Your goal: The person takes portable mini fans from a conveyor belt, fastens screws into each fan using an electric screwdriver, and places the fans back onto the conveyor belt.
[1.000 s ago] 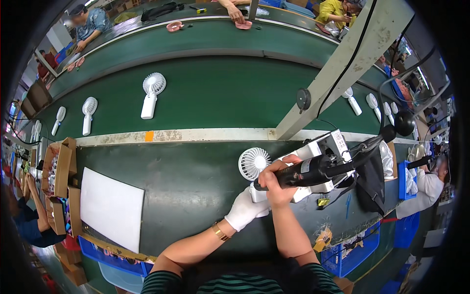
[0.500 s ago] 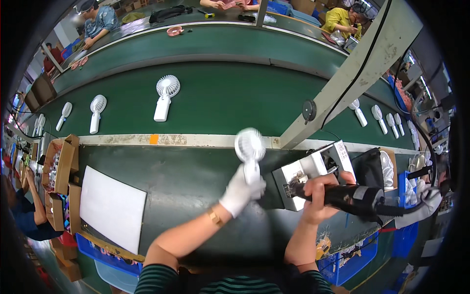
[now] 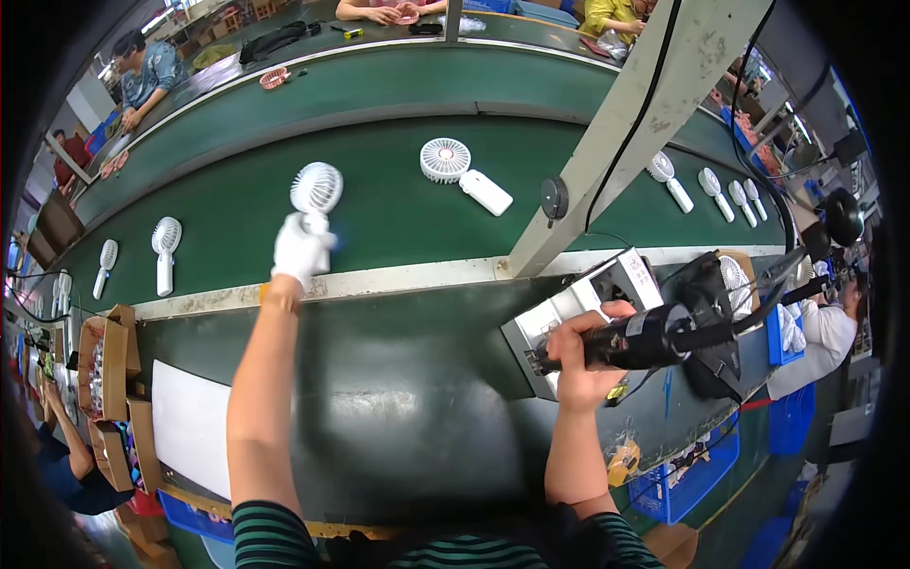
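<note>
Clasping a ribbed, round-headed fan (image 3: pixel 316 188), the left hand (image 3: pixel 300 248) is fabric-gloved

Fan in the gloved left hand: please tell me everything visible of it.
This white handheld fan looks plastic, with a round, slatted head and a handle partly hidden by the left hand, which holds it. The head is at the far end, over the green belt; whether the fan touches it is unclear. Blur hides finer details.

The person wears a top (image 3: pixel 464 553) striped in black and green, with short left (image 3: pixel 273 536) and right (image 3: pixel 621 539) sleeves; a white fabric glove (image 3: pixel 301 248) covers one hand, a blurred gold-toned bracelet (image 3: pixel 282 298) beside its cuff
</note>
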{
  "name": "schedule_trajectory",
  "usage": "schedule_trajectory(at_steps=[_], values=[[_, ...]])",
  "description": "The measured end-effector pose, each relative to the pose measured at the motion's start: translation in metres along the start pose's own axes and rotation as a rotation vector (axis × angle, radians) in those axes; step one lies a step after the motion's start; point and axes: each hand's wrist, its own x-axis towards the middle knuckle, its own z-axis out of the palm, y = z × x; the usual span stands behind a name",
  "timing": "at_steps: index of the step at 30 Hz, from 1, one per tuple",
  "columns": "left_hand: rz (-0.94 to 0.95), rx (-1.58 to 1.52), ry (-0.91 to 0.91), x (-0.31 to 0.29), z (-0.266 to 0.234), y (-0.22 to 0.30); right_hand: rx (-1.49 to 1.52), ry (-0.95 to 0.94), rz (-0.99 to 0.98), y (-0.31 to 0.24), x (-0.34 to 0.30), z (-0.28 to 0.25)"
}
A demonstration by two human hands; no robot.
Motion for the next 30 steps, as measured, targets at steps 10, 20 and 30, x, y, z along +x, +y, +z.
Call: schedule_trajectory(at_steps=[10, 20, 30], values=[[-0.563, -1.122, -0.689, -0.239, 0.085, 0.063, 0.391, -0.069, 0.205, 0.002, -0.007, 0.011], [-0.623, -1.153, -0.650, -0.257, 0.103, 0.059, 0.500, -0.076, 0.255, 0.016, -0.015, 0.015], [-0.599, -1.170, -0.607, -0.258, 0.102, 0.056, 0.069, -0.379, 0.035, 0.035, -0.032, 0.018]])
